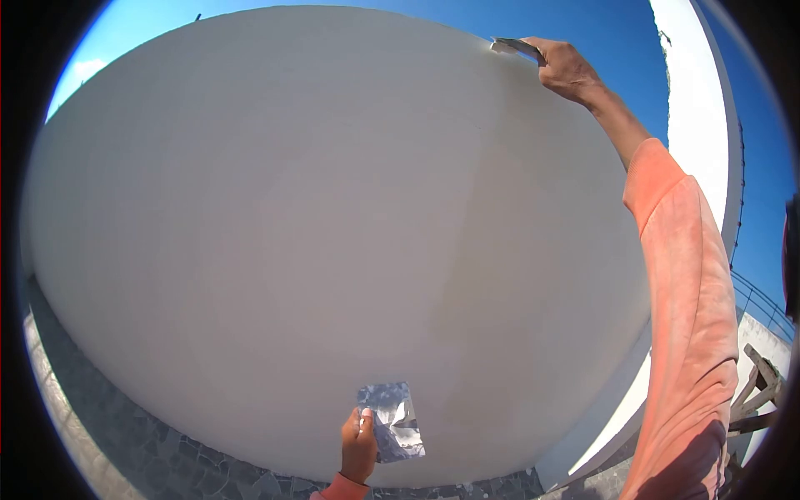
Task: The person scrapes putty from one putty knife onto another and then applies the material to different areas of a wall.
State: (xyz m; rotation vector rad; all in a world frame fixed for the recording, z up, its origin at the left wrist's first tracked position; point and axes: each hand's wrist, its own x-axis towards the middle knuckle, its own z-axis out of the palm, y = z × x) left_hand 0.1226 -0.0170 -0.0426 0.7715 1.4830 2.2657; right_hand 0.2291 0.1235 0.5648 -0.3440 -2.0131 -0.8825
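Observation:
A broad pale wall (317,225) fills most of the view, with a darker, damp-looking band (492,242) on its right part. My right hand (568,70) is raised to the wall's top edge, its fingers closed around a putty knife (518,48) with whitish paste at its tip. The blade meets the wall's upper edge. Low in front of the wall, my left hand (358,446) grips a flat, shiny metal plate (398,425) by its left side, thumb on the face. Grey smears mark the plate.
Grey stone paving (179,446) runs along the wall's foot. At the right stands a white pillar (696,100), with a wooden frame (758,379) and a metal railing (762,304) beyond. Blue sky shows above the wall.

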